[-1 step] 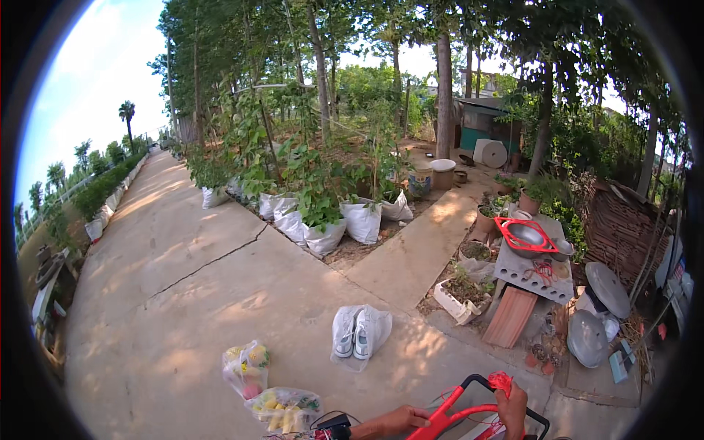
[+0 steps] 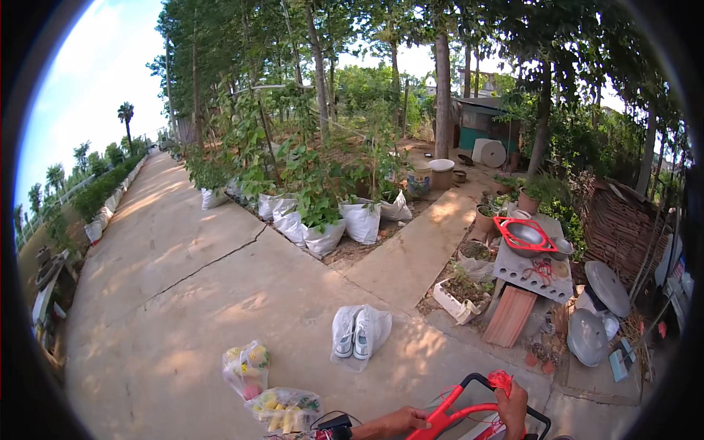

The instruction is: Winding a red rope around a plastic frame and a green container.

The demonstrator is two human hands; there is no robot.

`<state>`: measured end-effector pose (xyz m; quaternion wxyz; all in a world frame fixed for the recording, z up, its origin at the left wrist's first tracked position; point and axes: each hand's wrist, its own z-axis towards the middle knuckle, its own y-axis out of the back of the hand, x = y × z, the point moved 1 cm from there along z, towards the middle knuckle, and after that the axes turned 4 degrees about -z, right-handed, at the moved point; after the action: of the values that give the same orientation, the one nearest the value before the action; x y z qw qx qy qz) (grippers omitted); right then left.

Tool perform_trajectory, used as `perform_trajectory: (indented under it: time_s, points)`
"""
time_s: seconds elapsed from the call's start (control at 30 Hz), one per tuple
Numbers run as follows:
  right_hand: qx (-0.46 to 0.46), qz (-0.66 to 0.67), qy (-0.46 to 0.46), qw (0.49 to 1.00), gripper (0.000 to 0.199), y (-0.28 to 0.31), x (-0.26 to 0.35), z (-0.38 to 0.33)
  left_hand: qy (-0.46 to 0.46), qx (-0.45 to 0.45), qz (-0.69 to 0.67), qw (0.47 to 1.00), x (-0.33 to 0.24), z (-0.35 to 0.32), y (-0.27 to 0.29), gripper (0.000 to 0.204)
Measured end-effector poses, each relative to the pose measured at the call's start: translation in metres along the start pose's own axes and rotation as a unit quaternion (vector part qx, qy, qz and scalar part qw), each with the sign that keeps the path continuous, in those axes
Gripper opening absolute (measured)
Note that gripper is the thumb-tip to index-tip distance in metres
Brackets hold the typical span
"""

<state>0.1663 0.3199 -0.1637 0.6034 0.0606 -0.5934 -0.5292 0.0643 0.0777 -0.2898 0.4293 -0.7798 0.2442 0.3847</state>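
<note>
At the lower edge a red frame with a black handle bar [image 2: 541, 419] leans toward me. My left hand [image 2: 409, 420] comes in from the left, its fingers closed on the red frame's side. Over the black bar, my right hand [image 2: 512, 407] is closed around a bundle of red cord [image 2: 500, 380]; thin red strands hang below it. Part of the frame is cut off by the picture's edge. On the concrete beyond stands a pair of grey-white shoes [image 2: 361, 334] in a clear plastic bag. Left of my left hand lie two clear bags of fruit, one upper [image 2: 246, 367] and one lower [image 2: 284, 408].
To the right, a concrete slab table [image 2: 539, 277] carries a metal basin in a red frame [image 2: 525, 235]. A reddish board [image 2: 511, 317] leans against it, near a white planter box [image 2: 460, 302]. Grey lids [image 2: 588, 337] lie farther right. White sacks with plants [image 2: 324, 238] line the path.
</note>
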Motion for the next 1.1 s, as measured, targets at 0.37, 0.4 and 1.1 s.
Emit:
perform_trajectory:
  time_s: [0.37, 0.4, 1.1]
  points:
    - [-0.023, -0.051, -0.031, 0.998, 0.029, 0.006, -0.022, -0.009, 0.06, -0.077, -0.099, 0.99, -0.06, 0.008, -0.065, 0.02]
    - [-0.015, -0.06, -0.034, 0.998, 0.03, 0.004, -0.025, -0.008, 0.063, -0.078, -0.097, 0.99, -0.057, 0.013, -0.063, 0.02]
    - [-0.032, -0.066, -0.064, 0.995, 0.033, -0.014, -0.046, -0.014, -0.099, -0.203, 0.046, 0.973, -0.044, 0.047, -0.071, 0.028]
